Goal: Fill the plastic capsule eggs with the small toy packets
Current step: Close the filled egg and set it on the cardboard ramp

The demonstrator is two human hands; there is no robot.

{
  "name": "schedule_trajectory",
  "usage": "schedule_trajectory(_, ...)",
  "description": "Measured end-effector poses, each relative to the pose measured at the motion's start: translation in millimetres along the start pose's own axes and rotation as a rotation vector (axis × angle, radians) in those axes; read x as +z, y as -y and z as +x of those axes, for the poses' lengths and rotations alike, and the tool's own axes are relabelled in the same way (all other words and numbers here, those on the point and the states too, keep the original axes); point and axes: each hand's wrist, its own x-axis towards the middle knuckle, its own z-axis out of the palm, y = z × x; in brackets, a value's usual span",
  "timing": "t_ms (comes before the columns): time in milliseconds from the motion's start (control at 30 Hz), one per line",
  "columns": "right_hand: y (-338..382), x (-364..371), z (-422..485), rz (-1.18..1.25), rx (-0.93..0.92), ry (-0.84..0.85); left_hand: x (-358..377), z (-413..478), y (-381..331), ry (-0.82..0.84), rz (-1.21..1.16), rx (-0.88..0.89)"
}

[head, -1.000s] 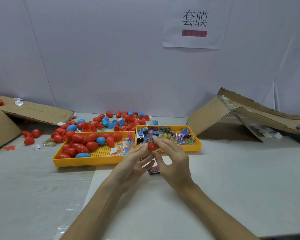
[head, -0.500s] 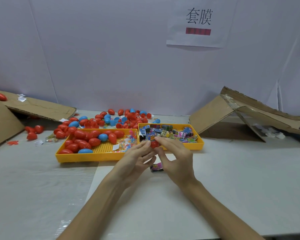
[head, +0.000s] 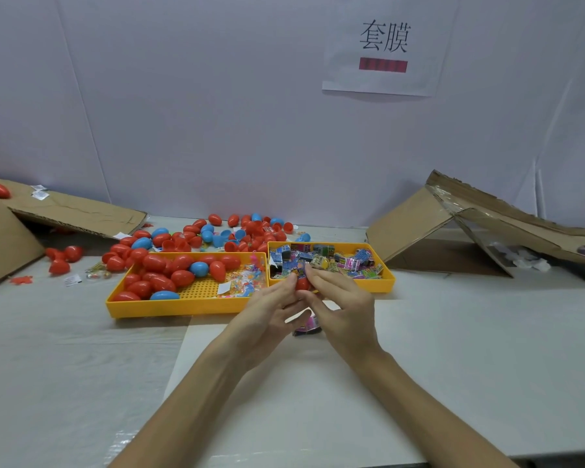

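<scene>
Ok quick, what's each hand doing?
Left hand: pinching the red egg.
Right hand: pinching the same egg.

The left hand [head: 267, 314] and right hand [head: 347, 310] meet fingertip to fingertip above the white-covered table [head: 453, 366], both pinching one red plastic capsule egg [head: 302, 284]. At 6 o'clock of the egg, under the hands, lies a small pink-and-purple toy packet [head: 309, 327]. At 10 o'clock sits a yellow plastic tray [head: 169, 307] of red and blue eggs. At 1 o'clock, just beside it, is a second yellow tray [head: 382, 285] heaped with printed packets. Loose eggs [head: 247, 231] are scattered at 12 o'clock behind both. A torn brown cardboard flap [head: 75, 214] lies at 9 o'clock, another cardboard flap [head: 419, 224] at 3 o'clock.
</scene>
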Motion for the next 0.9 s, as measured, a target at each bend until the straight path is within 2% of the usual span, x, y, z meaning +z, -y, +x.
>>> schedule_trajectory(300, -2, 0, -1, -0.015, -0.031, -0.04, -1, 3, 4, -0.025, 0.016, 0.004)
schedule_trajectory(433, 5, -3, 3, 0.057, 0.068, -0.04, 1, 2, 3, -0.006, 0.014, 0.009)
schedule_trajectory(733, -1, 1, 0, -0.063, 0.026, -0.08, -1, 2, 5, -0.028, 0.042, 0.006)
schedule_trajectory(900, -5, 1, -1, -0.047, 0.039, -0.099, 2, 1, 5, -0.018, 0.064, -0.011)
